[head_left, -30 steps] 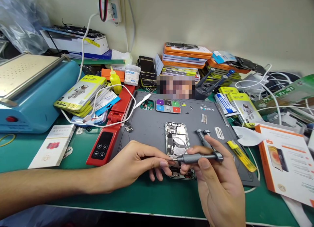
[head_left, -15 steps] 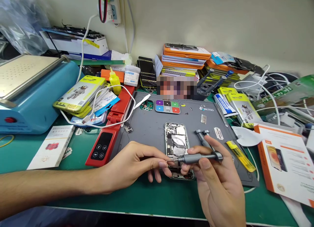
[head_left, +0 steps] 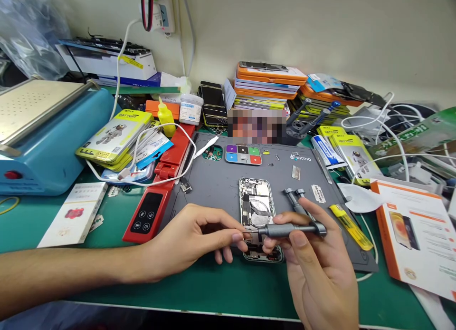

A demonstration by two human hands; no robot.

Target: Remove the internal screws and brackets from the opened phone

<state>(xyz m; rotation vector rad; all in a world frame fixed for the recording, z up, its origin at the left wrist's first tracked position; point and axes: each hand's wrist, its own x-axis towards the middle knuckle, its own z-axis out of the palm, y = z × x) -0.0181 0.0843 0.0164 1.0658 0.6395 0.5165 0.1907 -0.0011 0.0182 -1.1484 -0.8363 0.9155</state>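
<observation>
The right hand (head_left: 317, 268) grips a screwdriver (head_left: 290, 230); the left hand (head_left: 192, 242) pinches its tip above the opened phone (head_left: 257, 211) near the mat's (head_left: 213, 182) front edge. A slip could drop a tiny screw.

Lower end of the opened silver phone (head_left: 257, 201) is hidden beneath both hands. Tip of the grey metal screwdriver (head_left: 292, 229) is concealed by left hand (head_left: 192, 239) fingertips. Pixelated patch beyond the hands: unreadable. Right hand (head_left: 320, 277) wrist cut off by bottom edge.
</observation>
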